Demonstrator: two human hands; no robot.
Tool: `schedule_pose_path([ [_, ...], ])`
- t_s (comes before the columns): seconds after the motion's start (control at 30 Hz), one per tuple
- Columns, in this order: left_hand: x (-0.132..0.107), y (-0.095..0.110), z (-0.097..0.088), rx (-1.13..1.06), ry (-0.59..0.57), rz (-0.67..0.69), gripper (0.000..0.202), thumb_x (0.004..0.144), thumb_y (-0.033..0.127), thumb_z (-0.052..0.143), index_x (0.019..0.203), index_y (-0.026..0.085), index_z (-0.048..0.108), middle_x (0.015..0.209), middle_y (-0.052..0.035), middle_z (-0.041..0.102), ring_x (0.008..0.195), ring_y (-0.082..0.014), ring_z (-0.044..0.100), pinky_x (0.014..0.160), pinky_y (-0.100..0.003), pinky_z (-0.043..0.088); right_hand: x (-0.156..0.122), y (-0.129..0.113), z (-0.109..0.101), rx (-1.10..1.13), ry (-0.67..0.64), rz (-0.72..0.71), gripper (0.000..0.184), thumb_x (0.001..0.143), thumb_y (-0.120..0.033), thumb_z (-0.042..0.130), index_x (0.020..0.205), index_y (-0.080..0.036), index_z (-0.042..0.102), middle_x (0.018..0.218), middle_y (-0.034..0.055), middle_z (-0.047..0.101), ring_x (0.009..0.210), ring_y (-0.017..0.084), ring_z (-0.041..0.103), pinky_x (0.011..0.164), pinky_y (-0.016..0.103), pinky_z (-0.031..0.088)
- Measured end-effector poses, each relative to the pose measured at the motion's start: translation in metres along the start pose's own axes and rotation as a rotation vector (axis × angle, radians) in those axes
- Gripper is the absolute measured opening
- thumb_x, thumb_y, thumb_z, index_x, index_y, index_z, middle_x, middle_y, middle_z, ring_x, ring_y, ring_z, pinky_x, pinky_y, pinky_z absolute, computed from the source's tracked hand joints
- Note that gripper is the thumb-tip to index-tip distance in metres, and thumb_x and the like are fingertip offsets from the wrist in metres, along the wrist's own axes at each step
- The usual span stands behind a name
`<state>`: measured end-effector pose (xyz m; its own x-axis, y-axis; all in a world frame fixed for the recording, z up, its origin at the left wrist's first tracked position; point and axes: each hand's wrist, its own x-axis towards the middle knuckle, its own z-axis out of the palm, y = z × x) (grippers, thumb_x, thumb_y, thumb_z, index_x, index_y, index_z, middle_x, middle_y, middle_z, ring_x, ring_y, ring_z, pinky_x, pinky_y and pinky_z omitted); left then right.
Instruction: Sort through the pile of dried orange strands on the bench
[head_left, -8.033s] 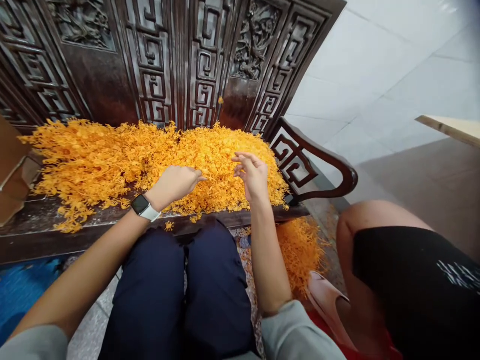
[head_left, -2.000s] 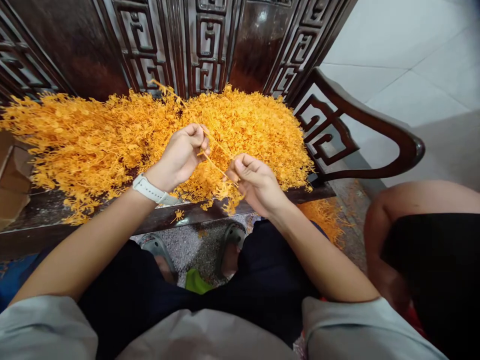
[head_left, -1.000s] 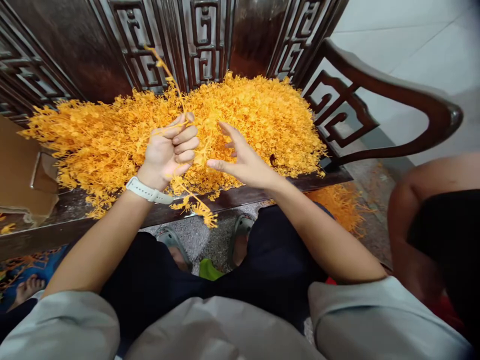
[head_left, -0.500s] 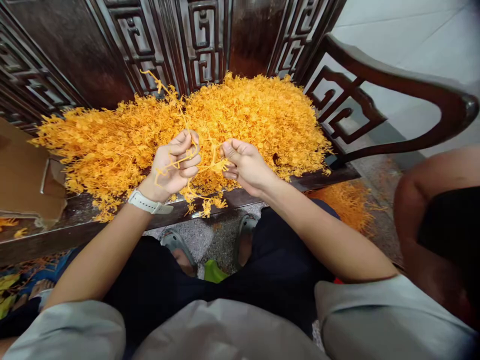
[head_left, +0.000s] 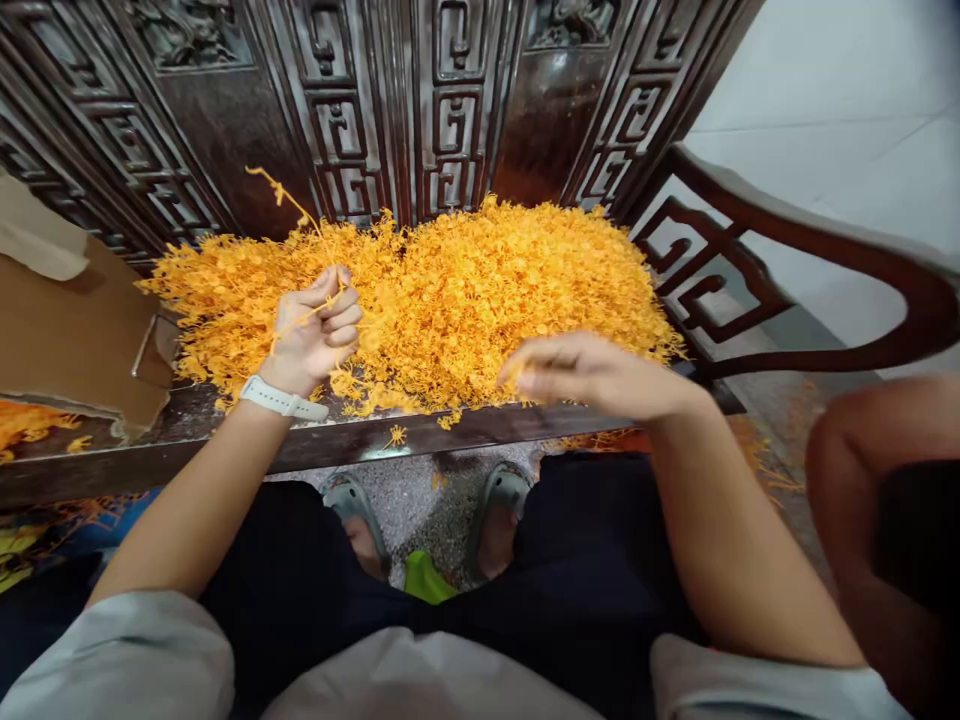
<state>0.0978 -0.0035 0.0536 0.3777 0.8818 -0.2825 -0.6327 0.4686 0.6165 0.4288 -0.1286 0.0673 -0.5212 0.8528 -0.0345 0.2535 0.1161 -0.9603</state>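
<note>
My left hand (head_left: 319, 325), with a pale watch strap (head_left: 283, 398) on its wrist, is closed around a thin orange branched stem (head_left: 304, 215). The stem's bare end rises above the fingers, and a side twig crosses the palm. Beneath and behind both hands spreads a large heap of orange flower-like sprigs (head_left: 517, 270) on a dark wooden bench (head_left: 450, 428). My right hand (head_left: 592, 375) is over the heap's front right part, smeared by motion. Orange shows at its thumb and fingertips, but I cannot tell whether that is held or lies behind.
A cardboard box (head_left: 82, 320) stands on the bench at the left. The carved backrest (head_left: 442, 100) rises behind the heap, and a curved armrest (head_left: 825, 230) bounds the right. Another person's bare limb (head_left: 847, 480) is close at the right. A lone sprig (head_left: 395, 436) lies at the bench's front edge.
My right hand has moved right, away from the left hand and the stem. The left hand still holds the stem, whose lower flowered branches no longer show below it. The view has shifted.
</note>
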Motion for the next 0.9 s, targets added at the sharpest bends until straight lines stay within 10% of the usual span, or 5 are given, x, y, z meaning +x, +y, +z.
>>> schedule_pose_path([
  [0.07, 0.0, 0.004, 0.0, -0.04, -0.045, 0.027, 0.025, 0.11, 0.02, 0.04, 0.09, 0.019, 0.056, 0.057, 0.0075, 0.026, 0.037, -0.0059, 0.027, 0.033, -0.017, 0.011, -0.005, -0.009, 0.014, -0.017, -0.481, 0.081, 0.029, 0.096, -0.045, 0.074, 0.094, -0.015, 0.076, 0.081, 0.0057, 0.072, 0.074, 0.015, 0.067, 0.07, 0.027, 0.053],
  [0.1, 0.0, 0.005, 0.0, -0.052, -0.071, 0.038, 0.028, 0.111, 0.021, 0.038, 0.09, 0.019, 0.056, 0.056, 0.0075, 0.026, 0.037, -0.0059, 0.027, 0.033, -0.016, 0.01, -0.005, -0.012, 0.016, 0.043, -0.507, 0.062, 0.032, 0.094, -0.048, 0.075, 0.092, -0.016, 0.077, 0.081, 0.0063, 0.073, 0.072, 0.015, 0.068, 0.069, 0.028, 0.053],
  [0.3, 0.001, -0.004, 0.017, -0.082, -0.11, 0.064, 0.031, 0.112, 0.023, 0.038, 0.087, 0.019, 0.055, 0.055, 0.0075, 0.025, 0.037, -0.0051, 0.026, 0.034, -0.017, 0.009, 0.023, 0.002, -0.009, 0.564, 0.597, -0.147, 0.057, 0.095, -0.077, 0.05, 0.105, -0.024, 0.069, 0.116, 0.0086, 0.074, 0.103, 0.024, 0.072, 0.081, 0.038, 0.061],
  [0.57, -0.005, -0.058, 0.07, -0.052, -0.284, 0.07, 0.042, 0.115, 0.027, 0.031, 0.083, 0.018, 0.057, 0.055, 0.0061, 0.025, 0.04, -0.0068, 0.025, 0.038, -0.017, 0.018, 0.088, 0.011, 0.071, 1.006, 0.608, 0.087, 0.049, 0.092, -0.071, 0.064, 0.104, -0.023, 0.06, 0.09, 0.0058, 0.068, 0.076, 0.019, 0.062, 0.066, 0.033, 0.056],
  [0.9, -0.008, -0.091, 0.072, 0.037, -0.318, -0.056, 0.051, 0.115, 0.024, 0.021, 0.082, 0.016, 0.06, 0.055, 0.0059, 0.028, 0.04, -0.0072, 0.024, 0.038, -0.017, 0.019, 0.1, 0.01, 0.067, 1.14, 0.815, 0.072, 0.043, 0.099, -0.05, 0.07, 0.077, -0.022, 0.045, 0.054, -0.0095, 0.042, 0.044, 0.007, 0.039, 0.041, 0.019, 0.032],
])
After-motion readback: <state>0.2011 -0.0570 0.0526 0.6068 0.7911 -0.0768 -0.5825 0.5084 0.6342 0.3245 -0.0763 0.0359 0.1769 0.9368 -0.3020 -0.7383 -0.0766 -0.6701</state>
